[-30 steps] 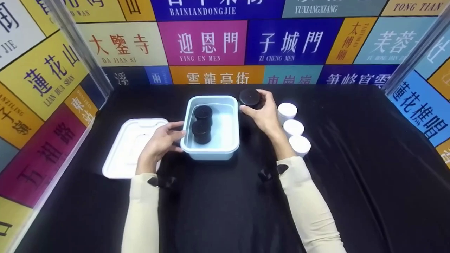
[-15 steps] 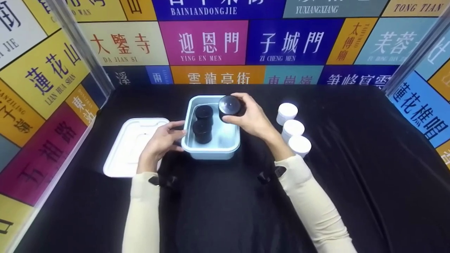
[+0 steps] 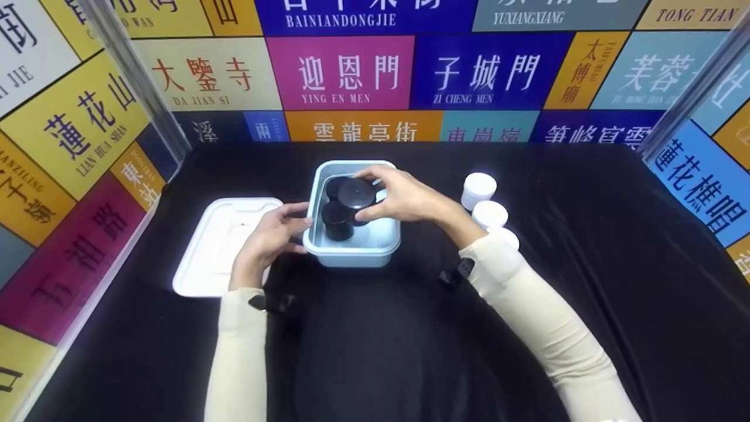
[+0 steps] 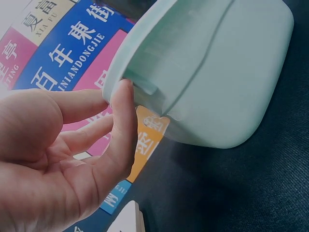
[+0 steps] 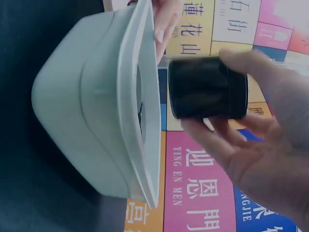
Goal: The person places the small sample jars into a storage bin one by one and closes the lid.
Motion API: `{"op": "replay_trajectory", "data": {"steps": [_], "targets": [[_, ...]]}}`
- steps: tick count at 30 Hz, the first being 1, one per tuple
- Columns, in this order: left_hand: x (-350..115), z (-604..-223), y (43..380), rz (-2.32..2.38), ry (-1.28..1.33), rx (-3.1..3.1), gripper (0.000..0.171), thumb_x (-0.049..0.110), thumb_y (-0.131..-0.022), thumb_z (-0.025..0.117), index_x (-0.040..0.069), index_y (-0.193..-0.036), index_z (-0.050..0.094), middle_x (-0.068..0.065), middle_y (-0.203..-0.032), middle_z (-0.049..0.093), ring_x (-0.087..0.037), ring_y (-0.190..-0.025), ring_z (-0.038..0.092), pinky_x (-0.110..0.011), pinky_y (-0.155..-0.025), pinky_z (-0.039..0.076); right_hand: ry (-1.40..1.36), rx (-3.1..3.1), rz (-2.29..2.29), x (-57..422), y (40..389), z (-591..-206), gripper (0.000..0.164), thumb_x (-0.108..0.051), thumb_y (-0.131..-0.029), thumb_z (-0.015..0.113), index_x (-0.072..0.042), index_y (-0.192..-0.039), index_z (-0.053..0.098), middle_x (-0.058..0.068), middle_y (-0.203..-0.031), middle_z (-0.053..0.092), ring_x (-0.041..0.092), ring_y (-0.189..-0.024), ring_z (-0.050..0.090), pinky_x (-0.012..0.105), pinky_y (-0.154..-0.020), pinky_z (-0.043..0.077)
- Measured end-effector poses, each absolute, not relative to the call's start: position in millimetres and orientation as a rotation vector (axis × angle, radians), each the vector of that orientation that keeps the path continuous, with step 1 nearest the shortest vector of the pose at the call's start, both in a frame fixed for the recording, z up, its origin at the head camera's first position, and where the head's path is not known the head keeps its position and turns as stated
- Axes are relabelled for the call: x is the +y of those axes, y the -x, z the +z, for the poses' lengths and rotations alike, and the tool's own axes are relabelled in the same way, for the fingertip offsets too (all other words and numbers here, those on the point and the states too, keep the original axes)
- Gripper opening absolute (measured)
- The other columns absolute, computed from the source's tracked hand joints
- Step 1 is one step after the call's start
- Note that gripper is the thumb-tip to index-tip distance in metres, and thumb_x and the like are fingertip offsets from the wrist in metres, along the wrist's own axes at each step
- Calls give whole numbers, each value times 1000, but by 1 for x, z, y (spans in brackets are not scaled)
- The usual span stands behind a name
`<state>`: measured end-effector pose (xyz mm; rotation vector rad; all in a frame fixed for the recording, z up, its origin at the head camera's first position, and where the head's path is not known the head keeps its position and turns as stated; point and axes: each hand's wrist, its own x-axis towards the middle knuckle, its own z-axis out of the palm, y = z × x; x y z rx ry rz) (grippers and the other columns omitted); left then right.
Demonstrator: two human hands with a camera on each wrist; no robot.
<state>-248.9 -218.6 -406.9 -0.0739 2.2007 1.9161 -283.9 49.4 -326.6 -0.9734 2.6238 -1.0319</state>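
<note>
My right hand [image 3: 401, 196] holds a black lidded jar [image 5: 207, 87] between thumb and fingers. In the head view this jar [image 3: 357, 193] is over the pale blue-green plastic container [image 3: 375, 259], and the right wrist view shows it above the rim. Two more black jars [image 3: 338, 225] stand inside the container on its left side, the rear one partly hidden by the held jar. At the container's left edge, my left hand [image 3: 272, 234] pinches the rim, a fingertip [image 4: 124, 92] tucked under the lip in the left wrist view.
A white lid [image 3: 202, 258] lies flat left of the container, partly behind the left hand. Three white jars [image 3: 480, 186] stand in a row to the right, the nearest partly covered by the right sleeve. Black cloth covers the table [image 3: 375, 340]; printed panels [image 3: 340, 73] enclose it.
My right hand has carried the black jar leftward from beside the container to over its middle, close to the two jars inside. The left hand and container have stayed in place.
</note>
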Motion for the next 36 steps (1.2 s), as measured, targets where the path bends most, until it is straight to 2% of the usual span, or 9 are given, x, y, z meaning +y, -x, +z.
{"op": "replay_trajectory", "data": {"steps": [12, 28, 36], "targets": [[-219, -406, 248, 1917, 68, 2199, 54, 12, -101, 58, 2, -150, 40, -32, -132, 59, -13, -81, 68, -26, -59, 61, 1186, 2469, -793, 38, 297, -332, 65, -17, -77, 85, -5, -134, 58, 16, -132, 62, 31, -127, 55, 43, -112, 45], [-219, -406, 249, 1914, 93, 2188, 52, 11, -101, 57, 2, -150, 40, -32, -133, 58, -13, -77, 67, -25, -57, 60, 1142, 2412, -653, 22, 295, -341, 67, -14, -79, 83, -8, -139, 54, 19, -136, 59, 32, -128, 55, 42, -113, 44], [-218, -406, 248, 1926, 83, 2179, 52, 11, -101, 57, 2, -150, 40, -32, -133, 58, -16, -82, 68, -26, -58, 60, 1143, 2453, -564, 12, 293, -351, 67, -8, -78, 82, -8, -140, 55, 21, -133, 59, 32, -124, 57, 41, -109, 48]]}}
